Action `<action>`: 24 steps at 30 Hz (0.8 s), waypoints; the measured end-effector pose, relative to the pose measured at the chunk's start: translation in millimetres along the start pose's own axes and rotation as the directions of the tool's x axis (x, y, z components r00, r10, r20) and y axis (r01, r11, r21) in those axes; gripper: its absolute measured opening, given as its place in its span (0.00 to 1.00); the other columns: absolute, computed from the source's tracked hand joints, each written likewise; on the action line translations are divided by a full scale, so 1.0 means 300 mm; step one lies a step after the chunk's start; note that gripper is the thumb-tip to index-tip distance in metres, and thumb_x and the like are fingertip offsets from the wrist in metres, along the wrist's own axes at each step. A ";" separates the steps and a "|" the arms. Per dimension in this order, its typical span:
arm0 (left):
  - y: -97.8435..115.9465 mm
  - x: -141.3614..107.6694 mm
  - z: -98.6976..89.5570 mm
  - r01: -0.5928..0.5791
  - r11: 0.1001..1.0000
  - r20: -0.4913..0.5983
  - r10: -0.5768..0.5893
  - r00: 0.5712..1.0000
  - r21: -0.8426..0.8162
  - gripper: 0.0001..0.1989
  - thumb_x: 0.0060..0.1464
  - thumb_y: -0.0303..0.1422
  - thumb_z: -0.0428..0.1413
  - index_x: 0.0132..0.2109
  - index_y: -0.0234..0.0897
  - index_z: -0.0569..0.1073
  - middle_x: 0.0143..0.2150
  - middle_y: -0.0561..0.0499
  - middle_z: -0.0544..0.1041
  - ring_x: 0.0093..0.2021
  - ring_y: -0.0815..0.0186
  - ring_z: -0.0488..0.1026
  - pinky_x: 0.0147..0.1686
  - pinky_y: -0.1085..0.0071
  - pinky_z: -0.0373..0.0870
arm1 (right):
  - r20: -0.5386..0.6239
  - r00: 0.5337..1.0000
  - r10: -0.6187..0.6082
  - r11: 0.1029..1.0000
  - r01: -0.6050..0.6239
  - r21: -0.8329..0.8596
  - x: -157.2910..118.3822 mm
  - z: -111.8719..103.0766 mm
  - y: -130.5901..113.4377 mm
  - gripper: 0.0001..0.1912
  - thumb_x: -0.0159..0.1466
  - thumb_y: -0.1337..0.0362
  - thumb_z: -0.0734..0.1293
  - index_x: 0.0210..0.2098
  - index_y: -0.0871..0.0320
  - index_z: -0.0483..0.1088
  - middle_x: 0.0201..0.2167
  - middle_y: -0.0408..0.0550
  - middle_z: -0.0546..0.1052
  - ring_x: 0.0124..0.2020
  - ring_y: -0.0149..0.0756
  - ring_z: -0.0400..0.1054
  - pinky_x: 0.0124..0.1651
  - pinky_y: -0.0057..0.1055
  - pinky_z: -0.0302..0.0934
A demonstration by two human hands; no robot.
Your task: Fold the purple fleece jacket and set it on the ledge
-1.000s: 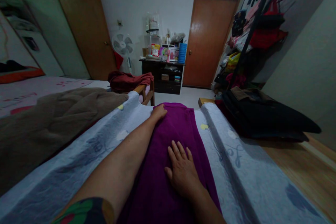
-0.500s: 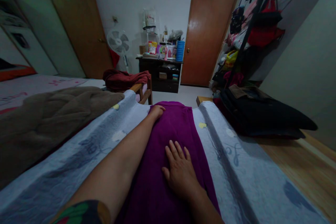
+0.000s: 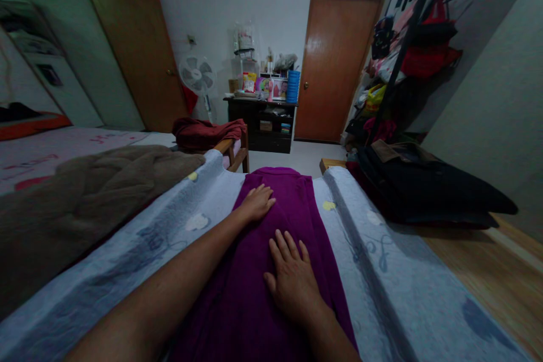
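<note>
A long purple garment (image 3: 292,198) lies spread lengthwise on a blue-grey bedcover (image 3: 365,226), its far end near the bed's far edge. My left hand (image 3: 257,202) rests palm down on the upper left part of the cloth, fingers stretched and pointing to the right. Lower down and to the right, my right hand (image 3: 292,277) lies flat on the same cloth with its fingers spread. Neither hand grips anything.
A brown blanket (image 3: 114,181) covers the bed's left side. Dark folded clothes (image 3: 424,186) are stacked at the right. Beyond stand a red cloth (image 3: 207,131) on a wooden bed frame, a fan (image 3: 197,74) and a dark cabinet (image 3: 267,124).
My left hand has moved from the garment's far left edge inward and slightly nearer, and now lies flatter. My right hand has stayed in place. The view has tilted slightly.
</note>
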State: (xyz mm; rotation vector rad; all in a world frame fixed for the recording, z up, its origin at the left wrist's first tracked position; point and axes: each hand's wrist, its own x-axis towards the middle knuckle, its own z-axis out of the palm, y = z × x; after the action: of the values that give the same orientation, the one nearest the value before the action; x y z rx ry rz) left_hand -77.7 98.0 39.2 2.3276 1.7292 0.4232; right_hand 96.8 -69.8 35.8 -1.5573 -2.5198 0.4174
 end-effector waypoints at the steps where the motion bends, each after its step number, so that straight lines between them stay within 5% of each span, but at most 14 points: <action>1: 0.004 -0.012 0.015 0.006 0.999 0.082 -0.009 0.997 0.035 0.27 0.63 0.44 0.43 0.64 0.36 0.62 0.68 0.42 0.59 0.69 0.54 0.49 0.65 0.51 0.48 | -0.002 1.000 0.000 1.000 0.000 -0.001 0.000 0.000 0.000 0.36 0.66 0.48 0.55 0.69 0.54 0.47 0.71 0.44 0.39 0.71 0.44 0.30 0.69 0.52 0.27; 3: 0.003 -0.019 0.043 0.043 0.994 0.159 -0.058 0.986 0.097 0.33 0.63 0.51 0.39 0.67 0.35 0.55 0.71 0.41 0.50 0.71 0.53 0.43 0.65 0.48 0.44 | -0.005 1.000 0.000 1.000 0.000 -0.002 -0.001 0.001 0.000 0.36 0.65 0.49 0.56 0.69 0.53 0.47 0.71 0.44 0.40 0.71 0.44 0.31 0.69 0.52 0.27; 6: -0.013 0.009 0.064 0.079 0.982 0.137 -0.103 0.985 0.170 0.37 0.62 0.54 0.35 0.69 0.36 0.50 0.72 0.42 0.44 0.71 0.54 0.37 0.65 0.48 0.39 | -0.006 1.000 -0.003 1.000 0.003 -0.006 -0.003 0.002 -0.001 0.35 0.66 0.49 0.55 0.69 0.53 0.47 0.71 0.43 0.40 0.71 0.44 0.31 0.69 0.52 0.28; 17: -0.039 0.096 0.037 0.174 0.982 0.168 -0.184 0.968 0.071 0.36 0.61 0.52 0.38 0.69 0.36 0.50 0.73 0.43 0.40 0.72 0.55 0.37 0.66 0.47 0.37 | 0.006 1.000 0.005 1.000 -0.005 0.005 -0.004 -0.003 -0.001 0.36 0.66 0.49 0.56 0.69 0.53 0.46 0.71 0.42 0.39 0.71 0.42 0.30 0.69 0.51 0.27; 21: -0.002 0.030 -0.030 0.172 0.985 0.225 -0.171 0.959 0.014 0.32 0.63 0.46 0.37 0.69 0.36 0.52 0.71 0.43 0.50 0.70 0.56 0.46 0.64 0.53 0.49 | 0.011 1.000 0.006 1.000 -0.005 -0.008 -0.004 -0.003 0.001 0.36 0.65 0.50 0.56 0.69 0.54 0.46 0.71 0.43 0.39 0.71 0.43 0.30 0.69 0.50 0.27; 24: 0.046 -0.091 -0.051 0.154 0.988 0.211 -0.149 0.966 -0.005 0.29 0.63 0.44 0.38 0.68 0.42 0.53 0.72 0.47 0.47 0.71 0.55 0.39 0.64 0.47 0.43 | 0.004 1.000 0.000 1.000 0.000 -0.021 -0.003 0.001 0.004 0.35 0.65 0.51 0.56 0.69 0.54 0.47 0.71 0.43 0.39 0.71 0.42 0.30 0.69 0.49 0.27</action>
State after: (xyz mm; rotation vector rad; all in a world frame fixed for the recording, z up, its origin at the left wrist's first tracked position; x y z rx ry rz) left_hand -78.1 67.9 55.3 2.1195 1.7732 0.1612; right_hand 98.2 -70.3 35.0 -1.5649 -2.5355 0.3964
